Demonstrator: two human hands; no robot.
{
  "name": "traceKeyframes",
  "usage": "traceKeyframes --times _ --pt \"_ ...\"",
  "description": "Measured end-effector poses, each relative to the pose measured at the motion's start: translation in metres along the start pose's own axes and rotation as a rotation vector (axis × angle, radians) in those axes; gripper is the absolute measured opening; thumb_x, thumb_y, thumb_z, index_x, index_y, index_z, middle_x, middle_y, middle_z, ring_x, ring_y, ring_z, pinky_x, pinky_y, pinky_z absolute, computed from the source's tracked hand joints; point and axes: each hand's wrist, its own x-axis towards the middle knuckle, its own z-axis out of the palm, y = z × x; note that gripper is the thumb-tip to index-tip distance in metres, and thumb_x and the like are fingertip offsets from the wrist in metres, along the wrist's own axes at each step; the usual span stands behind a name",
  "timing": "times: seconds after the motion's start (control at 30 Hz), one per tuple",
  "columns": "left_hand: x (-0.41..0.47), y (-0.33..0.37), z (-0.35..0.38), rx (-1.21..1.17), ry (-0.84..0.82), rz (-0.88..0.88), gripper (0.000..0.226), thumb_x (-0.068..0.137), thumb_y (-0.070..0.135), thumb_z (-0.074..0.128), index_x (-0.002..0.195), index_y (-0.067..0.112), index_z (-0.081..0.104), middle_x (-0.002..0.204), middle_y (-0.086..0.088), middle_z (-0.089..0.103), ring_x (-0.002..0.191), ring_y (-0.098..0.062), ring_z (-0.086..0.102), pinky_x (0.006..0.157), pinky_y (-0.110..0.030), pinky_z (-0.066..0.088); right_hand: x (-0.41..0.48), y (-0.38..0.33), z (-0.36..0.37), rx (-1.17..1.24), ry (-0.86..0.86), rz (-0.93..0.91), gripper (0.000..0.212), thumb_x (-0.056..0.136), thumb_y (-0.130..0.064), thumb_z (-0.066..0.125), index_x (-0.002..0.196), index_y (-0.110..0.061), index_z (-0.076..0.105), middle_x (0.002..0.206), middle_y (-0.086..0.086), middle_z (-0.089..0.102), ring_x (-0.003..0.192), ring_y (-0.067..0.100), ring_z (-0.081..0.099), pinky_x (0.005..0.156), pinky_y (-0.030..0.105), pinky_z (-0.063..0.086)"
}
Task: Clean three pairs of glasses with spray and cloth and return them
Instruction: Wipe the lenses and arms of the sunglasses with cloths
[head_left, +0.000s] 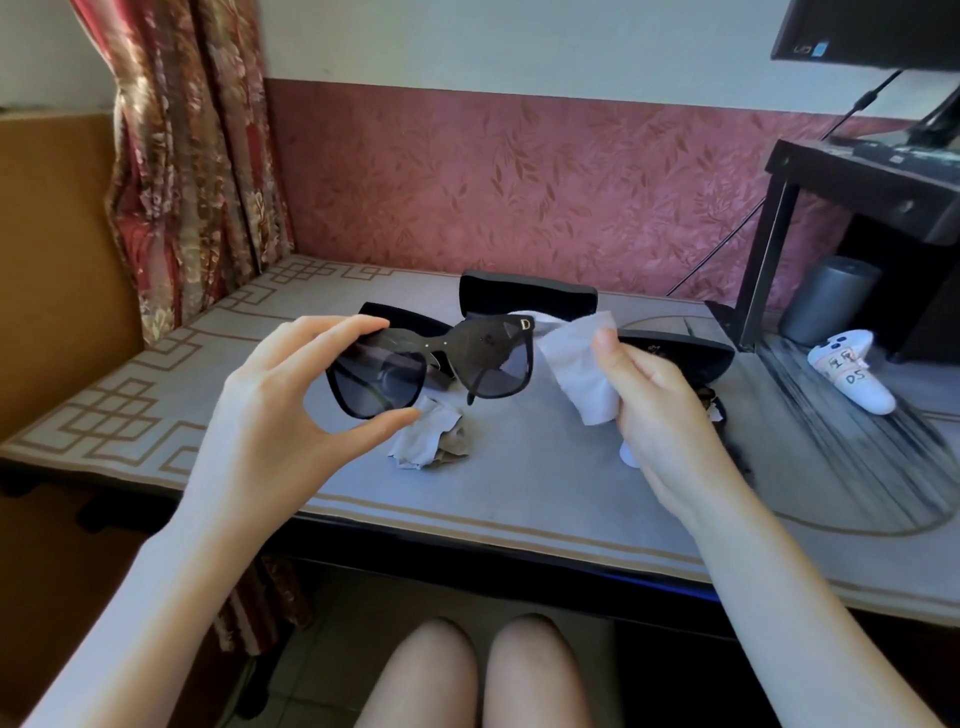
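My left hand pinches the left lens rim of black sunglasses with a gold D on the temple, holding them above the table. My right hand grips a white cloth just right of the glasses. A second crumpled grey cloth lies on the table below them. Black glasses cases sit behind: one at the left, one upright in the middle, one at the right. A white rounded object, partly hidden by my right hand, stands on the table.
The grey patterned table mat covers the table. A white game controller and a grey cylinder sit at the right beneath a black stand holding a keyboard and monitor. A curtain hangs at the left.
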Motion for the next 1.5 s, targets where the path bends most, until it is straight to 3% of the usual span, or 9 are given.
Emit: traceKeyframes --times 0.07,0.17,0.37,0.47,0.67,0.9,1.03,1.23,1.5 --pt "-0.001 0.002 0.002 0.002 0.005 -0.006 0.061 0.072 0.043 0.073 0.125 0.014 0.062 0.114 0.007 0.059 0.107 -0.009 0.054 0.097 -0.004 0.032 -0.003 0.005 0.005 0.122 -0.062 0.018 0.053 0.094 -0.056 0.045 0.110 -0.013 0.069 0.108 0.007 0.072 0.119 0.034 0.055 0.107 0.054 0.036" --pt "-0.003 0.003 0.007 0.001 0.015 -0.002 0.063 0.074 0.047 0.078 0.125 0.014 0.062 0.113 0.008 0.058 0.107 -0.009 0.053 0.097 -0.003 0.031 -0.006 0.004 0.013 0.384 -0.142 0.062 0.056 0.089 -0.047 0.047 0.113 0.000 0.065 0.123 0.015 0.066 0.125 0.022 0.056 0.114 0.041 0.033" --pt "-0.010 0.010 0.013 -0.013 0.042 -0.027 0.062 0.074 0.043 0.081 0.124 0.013 0.062 0.114 0.004 0.061 0.108 -0.012 0.055 0.097 -0.006 0.034 -0.004 -0.002 0.030 0.575 -0.188 0.089 0.034 0.098 -0.027 0.043 0.109 -0.005 0.067 0.090 -0.009 0.072 0.091 0.001 0.065 0.083 0.011 0.047" --pt "-0.013 0.012 0.017 -0.014 0.054 -0.036 0.061 0.074 0.044 0.074 0.126 0.014 0.061 0.115 0.010 0.057 0.109 -0.009 0.054 0.098 -0.005 0.033 -0.003 -0.003 0.038 0.597 -0.098 0.115 0.022 0.095 -0.021 0.053 0.094 -0.008 0.071 0.087 -0.001 0.073 0.083 0.007 0.066 0.076 0.015 0.049" --pt "-0.019 0.018 0.027 0.014 0.114 -0.007 0.057 0.076 0.038 0.074 0.125 0.010 0.061 0.115 0.004 0.059 0.110 -0.012 0.053 0.099 -0.004 0.031 0.000 -0.013 0.050 0.564 0.047 0.172 0.020 0.073 -0.032 0.075 0.082 -0.015 0.072 0.086 0.000 0.069 0.088 0.013 0.061 0.090 0.028 0.041" --pt "-0.021 0.021 0.032 0.045 0.143 -0.018 0.057 0.078 0.034 0.078 0.125 0.008 0.060 0.117 -0.004 0.063 0.109 -0.019 0.055 0.099 -0.006 0.031 0.008 -0.017 0.061 0.532 0.277 0.167 0.048 0.086 -0.038 0.068 0.074 0.007 0.058 0.077 0.004 0.047 0.072 0.008 0.044 0.059 0.011 0.034" --pt "-0.023 0.020 0.033 0.058 0.133 -0.041 0.057 0.078 0.035 0.078 0.125 0.008 0.061 0.117 -0.004 0.063 0.110 -0.019 0.055 0.098 -0.006 0.032 0.008 -0.012 0.064 0.541 0.247 0.149 0.053 0.094 -0.035 0.060 0.098 0.018 0.054 0.085 0.002 0.049 0.082 0.010 0.045 0.074 0.023 0.035" --pt "-0.025 0.017 0.034 0.068 0.154 -0.055 0.055 0.080 0.040 0.076 0.123 0.008 0.062 0.116 -0.005 0.064 0.109 -0.018 0.056 0.097 -0.009 0.034 0.003 -0.014 0.057 0.531 0.071 0.187 0.014 0.086 -0.022 0.070 0.092 -0.009 0.072 0.088 -0.001 0.068 0.088 0.011 0.060 0.083 0.025 0.041" --pt "-0.025 0.024 0.034 0.018 0.170 -0.058 0.055 0.078 0.040 0.073 0.123 0.010 0.062 0.116 0.000 0.063 0.108 -0.017 0.057 0.098 -0.012 0.037 0.004 -0.019 0.060 0.399 0.245 0.091 0.061 0.086 -0.041 0.066 0.075 0.017 0.053 0.078 0.005 0.040 0.069 0.013 0.032 0.046 0.010 0.026"
